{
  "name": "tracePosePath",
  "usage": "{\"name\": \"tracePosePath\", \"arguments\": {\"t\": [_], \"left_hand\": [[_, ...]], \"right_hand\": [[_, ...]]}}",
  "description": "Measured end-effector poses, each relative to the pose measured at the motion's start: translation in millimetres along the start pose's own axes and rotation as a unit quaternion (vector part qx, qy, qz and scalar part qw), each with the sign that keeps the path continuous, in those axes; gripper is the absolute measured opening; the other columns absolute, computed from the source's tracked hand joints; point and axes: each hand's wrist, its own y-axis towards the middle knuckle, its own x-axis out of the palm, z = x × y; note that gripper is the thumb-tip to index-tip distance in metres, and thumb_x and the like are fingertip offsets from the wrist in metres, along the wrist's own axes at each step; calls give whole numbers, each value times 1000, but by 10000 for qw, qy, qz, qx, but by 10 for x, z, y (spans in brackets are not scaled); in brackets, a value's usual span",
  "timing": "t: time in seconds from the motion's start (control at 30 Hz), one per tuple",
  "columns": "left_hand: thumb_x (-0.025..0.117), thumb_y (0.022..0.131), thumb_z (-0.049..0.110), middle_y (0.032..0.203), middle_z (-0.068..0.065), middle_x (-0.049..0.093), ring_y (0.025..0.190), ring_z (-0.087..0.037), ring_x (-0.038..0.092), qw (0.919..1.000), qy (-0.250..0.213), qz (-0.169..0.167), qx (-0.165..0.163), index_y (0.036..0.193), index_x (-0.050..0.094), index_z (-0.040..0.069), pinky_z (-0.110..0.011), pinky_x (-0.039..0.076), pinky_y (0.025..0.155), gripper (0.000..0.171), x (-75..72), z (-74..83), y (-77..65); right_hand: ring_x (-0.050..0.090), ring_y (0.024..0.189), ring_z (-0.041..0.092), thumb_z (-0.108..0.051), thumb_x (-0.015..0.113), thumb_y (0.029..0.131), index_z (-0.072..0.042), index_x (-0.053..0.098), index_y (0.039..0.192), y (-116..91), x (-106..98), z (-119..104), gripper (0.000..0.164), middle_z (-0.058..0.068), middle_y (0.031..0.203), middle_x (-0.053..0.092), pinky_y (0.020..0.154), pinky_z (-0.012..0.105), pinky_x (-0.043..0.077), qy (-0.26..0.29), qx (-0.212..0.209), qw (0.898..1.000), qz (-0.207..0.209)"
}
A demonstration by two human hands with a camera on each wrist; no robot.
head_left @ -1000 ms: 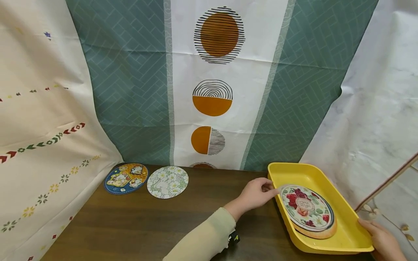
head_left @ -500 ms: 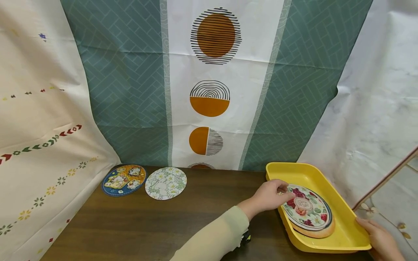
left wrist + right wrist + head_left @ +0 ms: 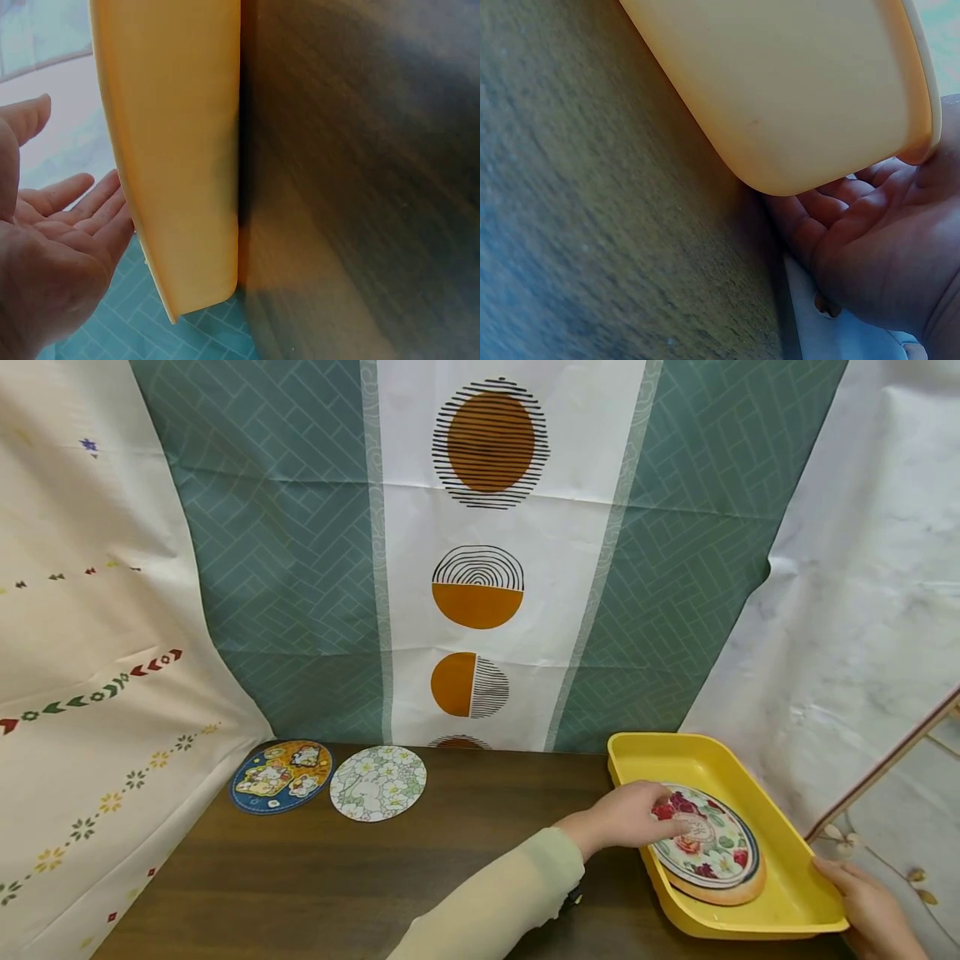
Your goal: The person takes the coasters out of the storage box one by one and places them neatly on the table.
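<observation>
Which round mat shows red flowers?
The top mat in the yellow tray; the blue-orange mat has cartoon figures, the pale mat has white flowers, and the bottom mat is mostly hidden.

Table: dark, wood-grained, spread before you.
Blue-and-orange disc: flat at your back left corner.
Pale floral disc: flat, just right of it as you look.
Back cloth: facing you, green sides, white middle with orange-and-black circles.
Left cloth: cream, patterned.
Right cloth: whitish, marbled.
</observation>
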Motion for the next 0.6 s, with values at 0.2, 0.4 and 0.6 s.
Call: {"name": "tracePosePath", "arguments": {"t": [0.2,0.4,0.6], "left_hand": [[65,95,58,91,18,60,79,0,54,9974,684,-191,-96,121,65,26,-13,48,79,41,27,55,97],[57,96,64,81,14,56,74,-4,52,9843,1715,-326,-261,105,68,27,-18,48,74,39,105,134,212],[53,96,68,93,15,61,82,-5,51,9735,2201,-521,-327,103,72,30,-21,50,85,43,217,166,273]], "right_hand": [[66,79,23,-44,32,111,14,40,125,-44,14,-28,60,5,90,61,72,40,59,38,25,10000,-9],[65,78,22,-42,32,111,14,41,124,-36,0,-34,58,5,91,59,72,40,59,51,-14,10000,42],[65,78,24,-47,30,110,18,36,130,-60,-28,8,68,5,90,61,71,41,58,-63,72,9999,62]]}}
